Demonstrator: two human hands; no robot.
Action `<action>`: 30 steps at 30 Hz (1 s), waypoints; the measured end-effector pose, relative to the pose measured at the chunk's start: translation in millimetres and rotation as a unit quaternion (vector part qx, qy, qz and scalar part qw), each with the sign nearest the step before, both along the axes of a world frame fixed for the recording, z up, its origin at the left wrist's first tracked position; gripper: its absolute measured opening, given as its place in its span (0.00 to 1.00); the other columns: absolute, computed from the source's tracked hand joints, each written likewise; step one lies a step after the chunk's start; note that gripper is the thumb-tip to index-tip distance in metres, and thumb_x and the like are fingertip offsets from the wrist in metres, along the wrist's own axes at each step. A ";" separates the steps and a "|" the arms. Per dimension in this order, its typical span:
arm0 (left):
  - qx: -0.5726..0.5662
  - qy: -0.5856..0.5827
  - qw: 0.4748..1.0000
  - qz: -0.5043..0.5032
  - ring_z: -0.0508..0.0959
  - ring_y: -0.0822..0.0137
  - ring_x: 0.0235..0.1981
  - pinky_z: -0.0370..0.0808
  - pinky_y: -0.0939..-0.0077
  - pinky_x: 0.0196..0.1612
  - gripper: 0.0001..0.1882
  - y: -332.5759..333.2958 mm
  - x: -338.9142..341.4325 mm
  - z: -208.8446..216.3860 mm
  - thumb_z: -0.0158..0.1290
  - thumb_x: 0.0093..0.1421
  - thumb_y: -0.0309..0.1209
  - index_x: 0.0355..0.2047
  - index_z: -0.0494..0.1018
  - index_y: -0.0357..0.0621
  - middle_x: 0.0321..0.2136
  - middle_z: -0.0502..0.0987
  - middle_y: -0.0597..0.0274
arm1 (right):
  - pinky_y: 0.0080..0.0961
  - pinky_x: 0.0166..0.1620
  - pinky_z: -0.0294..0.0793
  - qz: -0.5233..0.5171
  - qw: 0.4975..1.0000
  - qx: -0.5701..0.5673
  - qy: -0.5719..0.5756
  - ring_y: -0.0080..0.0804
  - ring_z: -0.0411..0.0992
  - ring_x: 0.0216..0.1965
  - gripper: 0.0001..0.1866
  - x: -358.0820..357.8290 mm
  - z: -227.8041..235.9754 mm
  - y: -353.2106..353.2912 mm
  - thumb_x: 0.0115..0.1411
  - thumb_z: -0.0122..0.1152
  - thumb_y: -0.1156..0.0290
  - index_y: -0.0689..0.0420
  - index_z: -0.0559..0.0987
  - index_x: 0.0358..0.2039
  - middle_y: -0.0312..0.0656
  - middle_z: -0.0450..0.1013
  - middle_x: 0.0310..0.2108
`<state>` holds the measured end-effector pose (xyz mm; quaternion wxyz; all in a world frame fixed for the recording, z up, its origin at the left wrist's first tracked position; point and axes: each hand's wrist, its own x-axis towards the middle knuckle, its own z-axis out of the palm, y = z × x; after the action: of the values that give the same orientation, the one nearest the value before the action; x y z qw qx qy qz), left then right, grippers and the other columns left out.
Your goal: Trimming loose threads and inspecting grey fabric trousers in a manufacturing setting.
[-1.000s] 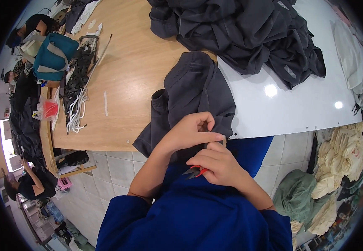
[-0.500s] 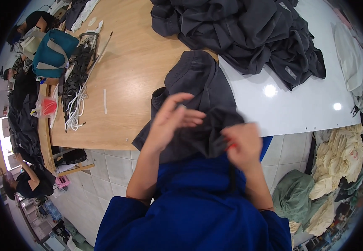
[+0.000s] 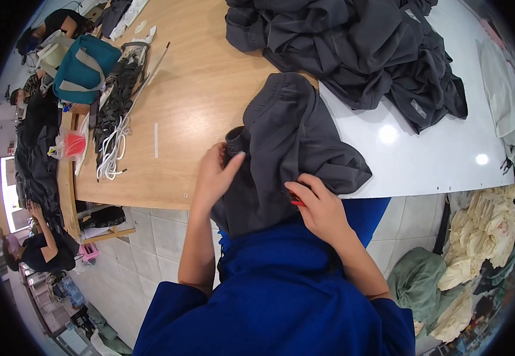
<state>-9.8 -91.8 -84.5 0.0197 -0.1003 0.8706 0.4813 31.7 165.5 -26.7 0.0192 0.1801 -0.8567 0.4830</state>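
Observation:
A pair of dark grey trousers (image 3: 275, 136) with a gathered elastic waistband lies folded at the table's near edge, partly hanging over it against my blue top. My left hand (image 3: 216, 175) grips the left side of the trousers by a rolled cuff, thumb on the cloth and fingers round its edge. Closed round a small red tool (image 3: 296, 200), my right hand (image 3: 323, 213) rests against the front of the trousers. Its fingers hide most of the tool, so its kind does not show.
A heap of dark grey garments (image 3: 352, 53) covers the far right of the table. White cords (image 3: 112, 148) and a teal bag (image 3: 85, 68) are at the left. Cream cloth bundles (image 3: 477, 231) and green cloth (image 3: 416, 276) lie low right. Other people work at far left.
My right hand has come left and lowered onto the trousers. My left hand has moved left to the cuff. The trousers' right part now lies spread on the table.

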 end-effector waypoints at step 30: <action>-0.309 0.215 0.926 0.008 0.61 0.46 0.55 0.54 0.59 0.57 0.15 8.5 -48.8 42.8 0.51 0.56 0.36 0.44 0.74 0.51 0.54 0.66 0.52 | 0.29 0.30 0.73 0.078 0.981 0.174 -0.033 0.38 0.75 0.27 0.14 -16.1 -33.0 17.0 0.45 0.58 0.74 0.50 0.79 0.34 0.41 0.76 0.26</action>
<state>-58.6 -83.3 -41.7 -0.2035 -0.0030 0.9587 0.1985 15.7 182.5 -59.7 -0.0786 0.2311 -0.9109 0.3327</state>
